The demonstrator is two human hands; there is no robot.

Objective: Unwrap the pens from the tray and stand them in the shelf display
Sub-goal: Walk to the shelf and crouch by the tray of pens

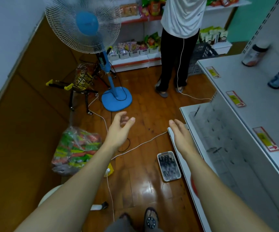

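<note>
A white tray [169,166] packed with several dark wrapped pens lies on the wooden floor beside the base of the white shelf unit. The clear shelf display [219,131] with rows of slots sits on the lower shelf at right; a few slots hold dark pens. My left hand [118,129] is stretched out above the floor, fingers spread and relaxed, holding nothing. My right hand [180,134] reaches forward near the shelf's front corner, fingers straight, empty. Both hands are well above the tray.
A blue standing fan [91,30] and a small shopping cart [81,81] stand ahead left. A bag of snack packets [75,148] lies on the floor at left. A white cable [135,146] runs across the floor. Another person [177,47] stands by the far shelves.
</note>
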